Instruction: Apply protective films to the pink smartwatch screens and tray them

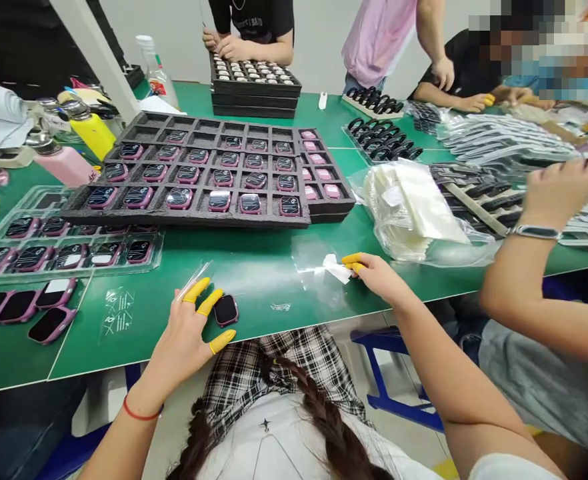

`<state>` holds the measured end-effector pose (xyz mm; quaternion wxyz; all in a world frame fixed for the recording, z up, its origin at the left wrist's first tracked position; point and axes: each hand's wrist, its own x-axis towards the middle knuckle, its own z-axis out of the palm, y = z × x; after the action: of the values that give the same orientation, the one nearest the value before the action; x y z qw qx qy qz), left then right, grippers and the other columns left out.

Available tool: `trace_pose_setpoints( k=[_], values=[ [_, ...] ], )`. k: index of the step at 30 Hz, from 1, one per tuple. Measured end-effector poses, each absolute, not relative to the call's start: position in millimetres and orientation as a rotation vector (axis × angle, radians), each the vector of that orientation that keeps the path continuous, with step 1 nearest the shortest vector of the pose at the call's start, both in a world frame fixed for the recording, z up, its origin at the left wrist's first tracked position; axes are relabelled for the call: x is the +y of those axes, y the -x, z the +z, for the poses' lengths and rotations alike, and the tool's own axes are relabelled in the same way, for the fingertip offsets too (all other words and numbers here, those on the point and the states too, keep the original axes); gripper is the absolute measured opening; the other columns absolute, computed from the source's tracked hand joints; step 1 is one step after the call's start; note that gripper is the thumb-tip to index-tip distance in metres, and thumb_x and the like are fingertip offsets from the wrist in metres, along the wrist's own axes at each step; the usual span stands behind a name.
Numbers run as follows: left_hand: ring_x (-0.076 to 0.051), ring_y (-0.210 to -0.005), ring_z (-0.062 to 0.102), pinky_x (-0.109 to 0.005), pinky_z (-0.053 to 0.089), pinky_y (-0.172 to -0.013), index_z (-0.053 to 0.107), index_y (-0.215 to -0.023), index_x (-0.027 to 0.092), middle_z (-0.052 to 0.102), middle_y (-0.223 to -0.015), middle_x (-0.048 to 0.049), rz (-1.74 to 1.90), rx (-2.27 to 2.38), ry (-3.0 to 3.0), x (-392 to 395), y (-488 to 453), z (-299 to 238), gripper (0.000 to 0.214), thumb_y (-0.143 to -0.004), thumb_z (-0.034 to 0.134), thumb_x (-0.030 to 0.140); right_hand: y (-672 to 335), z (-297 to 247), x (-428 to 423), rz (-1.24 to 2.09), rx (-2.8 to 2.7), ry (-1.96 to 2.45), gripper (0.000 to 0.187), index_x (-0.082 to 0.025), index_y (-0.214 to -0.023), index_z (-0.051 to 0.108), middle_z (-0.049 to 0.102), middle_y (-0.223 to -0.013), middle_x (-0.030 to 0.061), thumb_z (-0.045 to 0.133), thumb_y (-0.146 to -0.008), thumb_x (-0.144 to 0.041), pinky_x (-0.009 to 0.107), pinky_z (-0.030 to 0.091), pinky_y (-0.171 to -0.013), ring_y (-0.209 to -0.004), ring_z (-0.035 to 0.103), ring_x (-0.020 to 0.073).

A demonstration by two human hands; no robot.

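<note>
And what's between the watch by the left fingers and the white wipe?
A small clear scrap and, nearer the wipe, clear film, in the head view.

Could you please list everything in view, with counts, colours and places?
Table: one, green, spanning the view.
Foam trays: at least two, black, centre.
Clear trays: count unclear, transparent, left.
Tray watches: many, purple, in both tray kinds.
Loose watches: four, purple, far left.
Near watch: one, dark, front.
Bottles: at least three, pink, yellow and clear, rear left.
Tray stack: one, black, rear.
Plastic bag: one, clear, right.
Bands: many, black, right.
Scrap: one, white, front.
Other people: at least four, mixed clothing, around.
Left grip: one, yellow finger covers, beside near watch.
Right grip: one, yellow-tipped, pinching scrap.
</note>
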<state>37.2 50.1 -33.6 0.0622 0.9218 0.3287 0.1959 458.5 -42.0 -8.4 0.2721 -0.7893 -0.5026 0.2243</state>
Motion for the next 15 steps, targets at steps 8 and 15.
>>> trace_pose_setpoints(
  k=[8,15],
  values=[
    [-0.039,-0.139,0.037,-0.067,0.023,-0.116,0.054,-0.121,0.019,0.044,-0.14,-0.0185,0.66,1.017,-2.702,53.1,-41.4,-30.8,0.039,-0.087,0.065,0.035,-438.4,2.6,-30.0,0.706,-1.511,1.937,0.031,-0.017,-0.101,0.072,0.069,-0.108,0.0103,0.052,-0.078,-0.019,0.041,0.053,-0.086,-0.095,0.063,0.0217],
    [-0.037,-0.14,0.036,-0.063,0.026,-0.117,0.052,-0.121,0.02,0.045,-0.14,-0.0158,0.71,1.052,-2.697,52.1,-40.7,-32.7,0.039,-0.088,0.065,0.036,-420.8,-1.5,-20.9,0.668,-1.749,1.887,0.012,-0.019,-0.087,0.068,0.064,-0.099,0.0098,0.059,-0.08,-0.021,0.043,0.048,-0.092,-0.097,0.058,0.0248]
  ],
)
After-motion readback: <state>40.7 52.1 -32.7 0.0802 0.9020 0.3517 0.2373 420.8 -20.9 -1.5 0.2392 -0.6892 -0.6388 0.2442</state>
